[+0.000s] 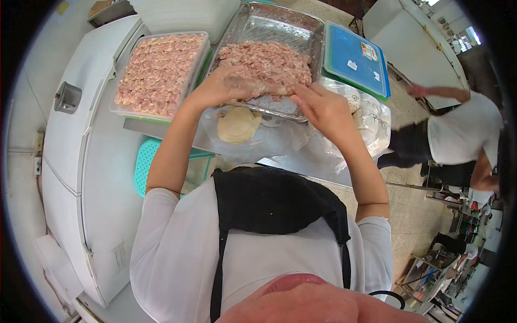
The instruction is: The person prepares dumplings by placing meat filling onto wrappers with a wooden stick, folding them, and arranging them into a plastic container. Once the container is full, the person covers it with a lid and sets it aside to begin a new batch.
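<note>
One tub (137, 115) is full; the tray (269, 24) holds more meat (264, 59); our right hand (329, 110) bunches its fingers; our left hand (219, 89) meets meat, its finger state we cannot tell.

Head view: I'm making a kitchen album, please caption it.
Left hand and right hand at the near edge of a tray of meat, between a filled tub and a blue lid.

Way runs over far end of metal tray (280, 24); meat-filled box (202, 56) blocks left, blue-lidded container (353, 56) right.
</note>
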Available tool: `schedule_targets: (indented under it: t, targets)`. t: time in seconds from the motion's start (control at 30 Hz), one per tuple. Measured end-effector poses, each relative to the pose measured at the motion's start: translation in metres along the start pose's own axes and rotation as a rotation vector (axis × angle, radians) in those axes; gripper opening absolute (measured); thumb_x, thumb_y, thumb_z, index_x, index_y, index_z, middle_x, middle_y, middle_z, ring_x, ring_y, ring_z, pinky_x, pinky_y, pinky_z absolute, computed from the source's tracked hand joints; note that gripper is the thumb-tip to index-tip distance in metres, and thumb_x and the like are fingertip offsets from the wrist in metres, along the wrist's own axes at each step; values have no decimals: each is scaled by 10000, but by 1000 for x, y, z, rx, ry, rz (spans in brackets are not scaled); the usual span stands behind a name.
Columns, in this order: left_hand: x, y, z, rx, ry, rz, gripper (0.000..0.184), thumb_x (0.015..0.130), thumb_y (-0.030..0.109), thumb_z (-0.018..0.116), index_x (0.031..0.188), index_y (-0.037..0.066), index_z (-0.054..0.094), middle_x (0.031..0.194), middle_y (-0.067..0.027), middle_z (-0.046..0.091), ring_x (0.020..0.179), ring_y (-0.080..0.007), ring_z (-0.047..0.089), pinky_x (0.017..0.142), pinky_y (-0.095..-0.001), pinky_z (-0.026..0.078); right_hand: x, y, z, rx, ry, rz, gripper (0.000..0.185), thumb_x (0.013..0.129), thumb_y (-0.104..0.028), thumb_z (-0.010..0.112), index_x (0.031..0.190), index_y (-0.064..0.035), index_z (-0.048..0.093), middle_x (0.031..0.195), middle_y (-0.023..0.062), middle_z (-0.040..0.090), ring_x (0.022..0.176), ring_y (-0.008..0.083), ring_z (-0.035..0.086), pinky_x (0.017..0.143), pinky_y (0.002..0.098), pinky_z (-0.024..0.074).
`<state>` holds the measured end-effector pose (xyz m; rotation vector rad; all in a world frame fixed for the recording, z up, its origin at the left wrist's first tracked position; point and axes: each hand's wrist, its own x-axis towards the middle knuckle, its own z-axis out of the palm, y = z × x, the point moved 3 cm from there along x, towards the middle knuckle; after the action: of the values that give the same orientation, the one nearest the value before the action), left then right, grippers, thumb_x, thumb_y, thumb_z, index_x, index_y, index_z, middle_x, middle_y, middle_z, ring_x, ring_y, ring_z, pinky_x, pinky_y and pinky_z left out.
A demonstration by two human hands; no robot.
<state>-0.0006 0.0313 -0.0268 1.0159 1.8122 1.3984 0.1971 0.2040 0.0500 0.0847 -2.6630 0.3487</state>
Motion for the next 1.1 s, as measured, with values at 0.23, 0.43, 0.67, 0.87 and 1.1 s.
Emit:
schedule_targets:
  t: [0.23, 0.43, 0.67, 0.87, 1.1]
  targets:
    - [-63, 27, -54, 162, 118, 61, 501, 729, 261, 816, 1121, 34, 603, 987, -71, 648, 730, -119, 596, 660, -270, 499, 36, -49, -1, 256, -139, 96, 280, 940, -244, 570, 1092, -21, 646, 909, 171, 653, 825, 350, 637, 726, 382, 504]
    - [-112, 14, -117, 257, 236, -74, 436, 733, 200, 807, 1108, 60, 633, 947, -41, 652, 934, -152, 585, 848, -321, 473, 56, -97, 62, 294, -174, 94, 253, 924, -239, 580, 1062, -38, 645, 921, 196, 650, 861, 387, 620, 732, 438, 488]
    - [-178, -69, -265, 275, 416, -46, 523, 717, 258, 764, 1174, 55, 614, 907, -98, 625, 785, -195, 576, 752, -333, 469, 24, -92, 93, 378, -170, 279, 304, 935, -202, 600, 1118, 39, 625, 983, 167, 672, 916, 267, 642, 808, 334, 477]
    - [-190, -86, -292, 792, 463, -154, 627, 750, 263, 715, 1318, 79, 520, 1056, -171, 646, 972, -318, 615, 816, -397, 487, -9, -82, 103, 527, -101, 618, 284, 932, -196, 622, 1119, 17, 652, 875, 37, 642, 790, 122, 580, 701, 265, 461]
    - [-167, -89, -278, 1058, 222, -212, 665, 803, 252, 638, 1404, 91, 403, 1295, -185, 560, 1163, -363, 549, 940, -438, 463, -19, -77, 107, 703, 59, 808, 300, 934, -232, 633, 1148, -25, 662, 734, -42, 536, 613, 26, 455, 510, 186, 361]
